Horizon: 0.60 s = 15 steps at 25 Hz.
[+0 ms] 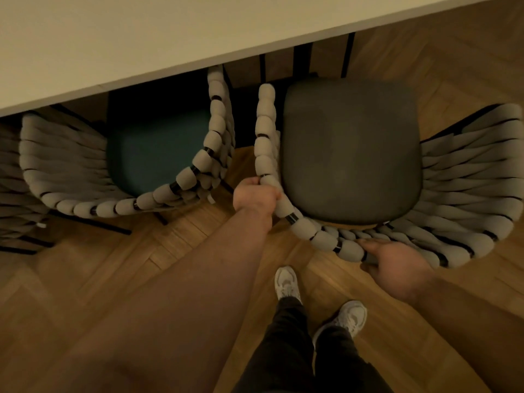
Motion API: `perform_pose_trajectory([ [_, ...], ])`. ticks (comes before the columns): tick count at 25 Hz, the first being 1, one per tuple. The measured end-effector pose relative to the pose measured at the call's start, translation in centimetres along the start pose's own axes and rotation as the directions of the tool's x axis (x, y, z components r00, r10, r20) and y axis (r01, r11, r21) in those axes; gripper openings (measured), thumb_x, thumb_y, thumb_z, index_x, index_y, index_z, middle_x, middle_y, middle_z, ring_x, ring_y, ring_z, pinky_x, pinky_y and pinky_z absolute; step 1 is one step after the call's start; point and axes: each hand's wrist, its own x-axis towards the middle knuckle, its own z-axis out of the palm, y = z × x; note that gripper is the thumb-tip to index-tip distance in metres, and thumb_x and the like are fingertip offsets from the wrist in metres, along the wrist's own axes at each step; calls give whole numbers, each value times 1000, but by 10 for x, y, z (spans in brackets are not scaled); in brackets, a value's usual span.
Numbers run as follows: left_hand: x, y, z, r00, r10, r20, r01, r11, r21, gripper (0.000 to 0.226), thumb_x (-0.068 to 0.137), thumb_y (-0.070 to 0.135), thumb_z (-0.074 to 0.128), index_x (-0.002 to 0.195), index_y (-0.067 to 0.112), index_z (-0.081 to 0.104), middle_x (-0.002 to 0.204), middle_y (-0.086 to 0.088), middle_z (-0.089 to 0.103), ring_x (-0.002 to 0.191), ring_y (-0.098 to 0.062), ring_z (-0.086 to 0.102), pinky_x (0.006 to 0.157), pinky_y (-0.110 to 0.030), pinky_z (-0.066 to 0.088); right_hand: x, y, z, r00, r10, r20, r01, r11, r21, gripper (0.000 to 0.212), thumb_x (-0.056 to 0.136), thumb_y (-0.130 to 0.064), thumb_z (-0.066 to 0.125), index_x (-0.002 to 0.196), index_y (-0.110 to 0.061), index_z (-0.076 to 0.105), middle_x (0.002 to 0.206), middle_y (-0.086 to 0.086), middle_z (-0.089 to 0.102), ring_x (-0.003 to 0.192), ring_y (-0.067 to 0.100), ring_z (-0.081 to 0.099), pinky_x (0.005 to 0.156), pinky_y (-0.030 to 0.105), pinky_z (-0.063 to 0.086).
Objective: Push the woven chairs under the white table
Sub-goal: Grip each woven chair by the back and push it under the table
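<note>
The white table [136, 43] fills the top left, its edge running diagonally up to the right. A woven chair with a grey seat cushion [351, 154] stands on the right, its seat outside the table edge. My left hand [255, 195] grips its pale woven rim at the left curve. My right hand [394, 266] holds the rim at the back, fingers wrapped over the weave. A second woven chair with a dark teal cushion [158, 154] sits on the left, its front half hidden under the table.
Part of a third woven chair [17, 199] shows at the far left edge. Black table legs [347, 55] stand under the top, beyond the grey chair. My feet in white shoes [287, 282] stand on the parquet floor [141, 268] behind the chair.
</note>
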Motion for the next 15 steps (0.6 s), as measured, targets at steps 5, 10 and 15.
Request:
perform_pose_trajectory([
  [5, 27, 33, -29, 981, 195, 22, -193, 935, 298, 33, 93, 3, 62, 100, 33, 73, 123, -3, 67, 103, -20, 63, 83, -37, 61, 38, -46, -4, 999, -39, -8, 40, 999, 37, 56, 101, -37, 62, 153, -31, 45, 145, 0, 57, 129, 24, 54, 102, 38, 49],
  [10, 23, 16, -30, 919, 232, 319, -390, 418, 820, 60, 92, 29, 71, 148, 20, 51, 162, -18, 33, 145, -34, 38, 116, -41, 40, 45, -70, 8, 999, -22, 38, 19, 998, 68, 60, 100, -38, 65, 155, -34, 43, 150, -4, 54, 133, 23, 53, 104, 38, 49],
  [15, -5, -26, -8, 846, 174, 503, -470, -200, 860, 60, 105, 40, 33, 159, 14, 32, 170, -18, -16, 155, -42, -18, 125, -57, -8, 42, -48, -1, 997, -54, 59, 59, 995, -86, 71, 95, -71, 49, 158, -40, 34, 157, -9, 48, 142, 21, 45, 119, 46, 31],
])
